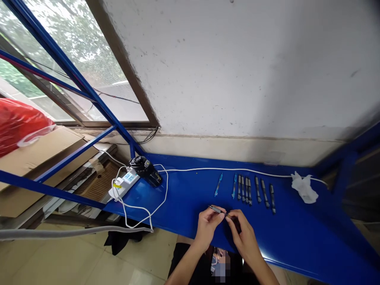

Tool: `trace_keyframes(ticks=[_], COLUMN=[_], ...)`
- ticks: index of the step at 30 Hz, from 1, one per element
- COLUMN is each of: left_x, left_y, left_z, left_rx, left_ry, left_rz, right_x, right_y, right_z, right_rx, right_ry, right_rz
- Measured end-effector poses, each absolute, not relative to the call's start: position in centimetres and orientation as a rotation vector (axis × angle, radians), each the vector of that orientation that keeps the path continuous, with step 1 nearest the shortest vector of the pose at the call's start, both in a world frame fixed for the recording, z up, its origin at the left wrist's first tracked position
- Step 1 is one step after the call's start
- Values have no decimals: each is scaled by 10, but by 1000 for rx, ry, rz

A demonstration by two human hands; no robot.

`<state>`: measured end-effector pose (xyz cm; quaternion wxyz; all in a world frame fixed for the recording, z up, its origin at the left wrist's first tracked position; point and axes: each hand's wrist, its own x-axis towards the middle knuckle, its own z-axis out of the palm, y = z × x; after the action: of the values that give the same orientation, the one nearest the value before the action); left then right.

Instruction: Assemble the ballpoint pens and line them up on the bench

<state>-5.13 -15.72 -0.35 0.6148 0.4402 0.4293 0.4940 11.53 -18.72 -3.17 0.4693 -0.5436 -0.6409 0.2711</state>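
Note:
My left hand (210, 222) is closed on a dark pen (216, 209) with a grey part, held above the front of the blue table (184, 198). The fingertips of my right hand (241, 227) pinch at the pen's right end, close beside the left fingertips; what exactly they grip there is too small to tell. Beyond my hands lies a row of several black and grey pens (257, 189), roughly parallel. Two light blue pens lie at the row's left side, one (234, 186) next to the black ones and another (219, 185) farther left.
A white power strip (124, 184) and a black bottle-like object (146, 171) occupy the table's left end, with loops of white cable (167, 190) around them. Crumpled white tissue (304, 187) lies at the right. Blue frame bars (118, 122) rise on the left.

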Motion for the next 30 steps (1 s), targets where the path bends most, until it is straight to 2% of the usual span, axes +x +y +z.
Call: trace_keyframes(ticks=[30], left_x=[-55], left_y=[-157], left_z=[-12], left_rx=[878], left_ry=[904], left_rz=[1159], right_x=[117], right_y=[-188], right_z=[-28], right_rx=[-1301], right_ry=[-1665], right_rz=[751])
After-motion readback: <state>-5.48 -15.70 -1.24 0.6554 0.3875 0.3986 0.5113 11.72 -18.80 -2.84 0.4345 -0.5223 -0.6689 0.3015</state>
